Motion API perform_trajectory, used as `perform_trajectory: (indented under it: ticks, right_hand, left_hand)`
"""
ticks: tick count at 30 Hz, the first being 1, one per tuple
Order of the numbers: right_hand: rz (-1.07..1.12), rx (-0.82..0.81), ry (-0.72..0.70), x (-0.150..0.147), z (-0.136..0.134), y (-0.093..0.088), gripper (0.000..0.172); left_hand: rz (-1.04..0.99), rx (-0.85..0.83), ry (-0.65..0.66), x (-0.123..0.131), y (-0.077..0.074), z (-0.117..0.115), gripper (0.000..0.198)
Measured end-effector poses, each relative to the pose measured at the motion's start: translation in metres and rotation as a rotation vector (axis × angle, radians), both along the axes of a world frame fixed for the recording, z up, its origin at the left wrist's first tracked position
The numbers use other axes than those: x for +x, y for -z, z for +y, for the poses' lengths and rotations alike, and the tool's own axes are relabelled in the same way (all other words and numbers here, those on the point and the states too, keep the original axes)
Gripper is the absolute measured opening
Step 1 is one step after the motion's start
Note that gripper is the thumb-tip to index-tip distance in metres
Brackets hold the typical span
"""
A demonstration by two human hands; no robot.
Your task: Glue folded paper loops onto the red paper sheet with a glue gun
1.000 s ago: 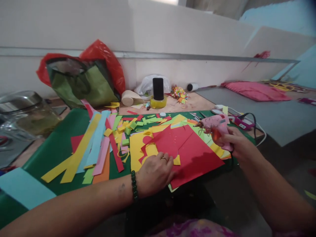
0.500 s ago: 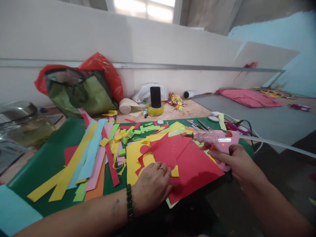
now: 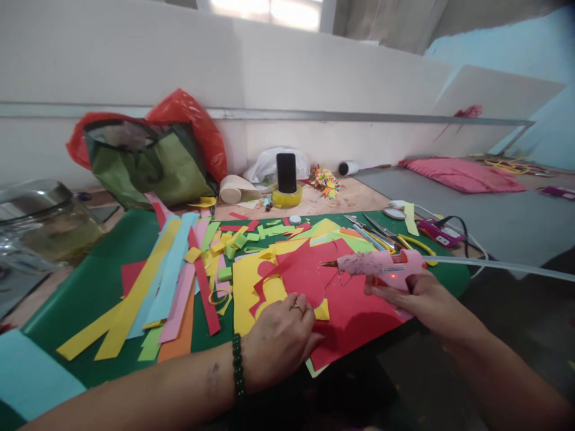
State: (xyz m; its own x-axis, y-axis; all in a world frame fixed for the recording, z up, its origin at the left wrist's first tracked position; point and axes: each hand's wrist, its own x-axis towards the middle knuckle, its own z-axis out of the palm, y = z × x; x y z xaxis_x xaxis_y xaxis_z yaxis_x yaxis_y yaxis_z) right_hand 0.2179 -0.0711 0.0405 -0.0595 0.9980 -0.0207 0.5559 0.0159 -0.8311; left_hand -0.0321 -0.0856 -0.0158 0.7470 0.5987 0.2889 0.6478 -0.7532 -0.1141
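My right hand (image 3: 424, 299) grips a pink hot glue gun (image 3: 377, 266), its small light glowing orange. The metal nozzle points left over a red paper sheet (image 3: 354, 320), and a clear glue stick (image 3: 498, 267) sticks out of its back. My left hand (image 3: 278, 335) lies on the papers with its fingers curled down at a yellow paper piece (image 3: 272, 290). A red cut-out (image 3: 300, 266) lies beside it, and a yellow corner (image 3: 322, 310) peeks out right of the fingers. My fingertips are mostly hidden.
Coloured paper strips (image 3: 135, 287) and several small scraps cover the green mat (image 3: 103, 233). Scissors (image 3: 380, 227) and yellow-handled pliers (image 3: 415, 245) lie behind the glue gun. A phone (image 3: 286, 172) stands in a tape roll (image 3: 287, 197). A glass jar (image 3: 54, 221) is at left.
The glue gun and my right hand have moved left and slightly down, bringing the nozzle further over the red paper. The view has shifted a little. My left hand stays on the papers.
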Motion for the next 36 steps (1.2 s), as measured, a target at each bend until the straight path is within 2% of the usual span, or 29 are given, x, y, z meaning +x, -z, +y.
perform_trajectory:
  ticks: [6,12,14,17,21,27,31,36]
  right_hand:
    - [0.032,0.057,-0.149,-0.005,0.002,0.003,0.048]
    - [-0.033,0.078,-0.075,0.007,0.005,0.022,0.045]
    - [-0.072,0.116,-0.103,0.008,0.006,0.024,0.042]
    - [-0.142,0.156,-0.239,0.003,0.006,0.016,0.039]
    - [-0.137,0.123,-0.396,-0.006,0.005,-0.003,0.041]
    - [-0.076,-0.001,-0.445,-0.005,0.005,-0.013,0.038]
    - [-0.156,-0.053,-0.444,-0.003,0.008,-0.011,0.038]
    - [-0.273,-0.025,-0.451,-0.003,0.012,-0.008,0.036]
  left_hand:
    - [0.021,-0.038,-0.015,0.002,-0.003,-0.001,0.034]
    - [0.056,-0.067,-0.033,0.003,-0.004,-0.002,0.042]
    - [0.059,-0.077,-0.039,0.003,-0.005,-0.002,0.042]
    - [0.052,-0.079,-0.034,0.002,-0.005,-0.002,0.042]
    - [0.029,-0.049,-0.02,0.001,-0.005,-0.002,0.041]
    - [0.011,-0.048,0.007,-0.002,-0.006,-0.001,0.039]
    - [0.044,-0.11,-0.012,-0.002,-0.01,0.001,0.042]
    - [0.067,-0.158,-0.012,-0.002,-0.012,0.003,0.044]
